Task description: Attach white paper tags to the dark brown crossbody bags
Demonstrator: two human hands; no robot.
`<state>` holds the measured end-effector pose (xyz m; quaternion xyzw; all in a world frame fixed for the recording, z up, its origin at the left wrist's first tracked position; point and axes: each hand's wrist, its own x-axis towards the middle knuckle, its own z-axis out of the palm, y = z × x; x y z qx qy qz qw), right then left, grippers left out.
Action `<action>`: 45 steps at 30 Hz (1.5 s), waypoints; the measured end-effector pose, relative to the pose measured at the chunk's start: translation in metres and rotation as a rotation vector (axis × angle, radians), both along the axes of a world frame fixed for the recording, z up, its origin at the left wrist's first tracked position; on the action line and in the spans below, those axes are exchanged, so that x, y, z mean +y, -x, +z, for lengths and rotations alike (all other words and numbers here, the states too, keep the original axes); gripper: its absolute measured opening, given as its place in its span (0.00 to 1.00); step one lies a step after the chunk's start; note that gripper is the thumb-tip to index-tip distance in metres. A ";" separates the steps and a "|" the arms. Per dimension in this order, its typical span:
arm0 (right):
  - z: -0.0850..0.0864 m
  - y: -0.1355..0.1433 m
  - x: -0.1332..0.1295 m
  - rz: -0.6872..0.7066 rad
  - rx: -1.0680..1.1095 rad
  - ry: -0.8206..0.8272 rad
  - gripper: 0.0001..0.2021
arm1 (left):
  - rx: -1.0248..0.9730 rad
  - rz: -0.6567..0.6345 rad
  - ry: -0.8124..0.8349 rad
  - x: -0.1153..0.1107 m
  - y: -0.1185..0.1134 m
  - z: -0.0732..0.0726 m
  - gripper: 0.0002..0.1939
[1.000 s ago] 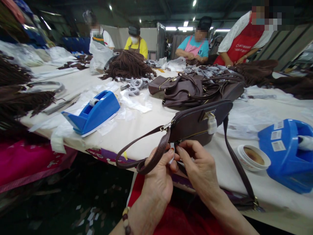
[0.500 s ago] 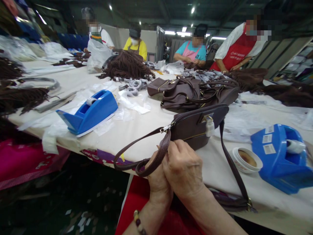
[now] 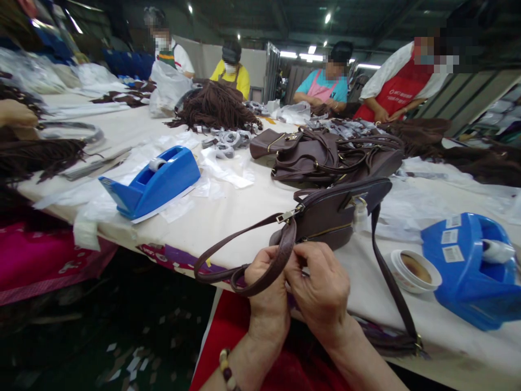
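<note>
A dark brown handbag (image 3: pixel 334 214) lies at the table's near edge, its wrist strap (image 3: pixel 240 255) looping off toward me. My left hand (image 3: pixel 266 296) grips that strap where it meets the bag's zipper end. My right hand (image 3: pixel 321 290) is pressed against the left one, fingertips pinching at the bag's lower corner by the strap. What lies between the fingers is hidden. A long shoulder strap (image 3: pixel 393 288) runs from the bag down past the table's edge on the right.
Blue tape dispensers stand at the left (image 3: pixel 152 182) and right (image 3: pixel 472 269), a small white dish (image 3: pixel 415 269) beside the right one. More brown bags (image 3: pixel 329 155) pile behind. Several aproned people work at the far side. Plastic wrap and fringe bundles litter the white table (image 3: pixel 228 214).
My right hand closed over my left, then shifted slightly right, uncovering the left fingers on the strap. The bag stayed where it was.
</note>
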<state>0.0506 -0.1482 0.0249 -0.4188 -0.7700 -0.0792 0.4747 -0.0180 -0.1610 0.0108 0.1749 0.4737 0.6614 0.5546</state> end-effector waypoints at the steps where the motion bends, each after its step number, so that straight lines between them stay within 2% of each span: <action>1: -0.001 -0.001 -0.001 0.011 0.044 0.009 0.05 | 0.040 0.013 -0.015 -0.001 0.001 0.001 0.09; 4: -0.003 0.000 -0.005 -0.060 0.209 0.152 0.05 | 0.164 0.009 -0.011 -0.003 0.002 0.006 0.06; 7: -0.004 0.005 -0.011 -0.123 0.535 0.425 0.06 | 0.174 -0.031 0.006 -0.004 0.002 0.006 0.05; 12: -0.010 0.017 -0.012 0.054 1.284 0.822 0.10 | -0.009 -0.024 -0.042 -0.002 0.000 0.009 0.00; 16: -0.011 0.019 -0.009 0.176 1.569 0.933 0.09 | -0.213 -0.109 0.000 -0.002 0.003 0.017 0.02; 21: -0.005 0.017 -0.007 0.167 1.674 1.106 0.06 | -0.331 -0.198 0.078 -0.003 0.009 0.028 0.05; 26: -0.003 0.013 -0.003 0.218 1.707 1.292 0.06 | -0.443 -0.224 0.250 0.001 0.011 0.038 0.12; 35: 0.001 0.004 0.005 0.343 1.724 1.594 0.09 | -0.607 -0.301 0.320 0.004 0.018 0.033 0.13; 45: 0.003 -0.002 0.006 0.438 1.578 1.728 0.12 | -0.614 -0.341 0.352 0.004 0.020 0.035 0.14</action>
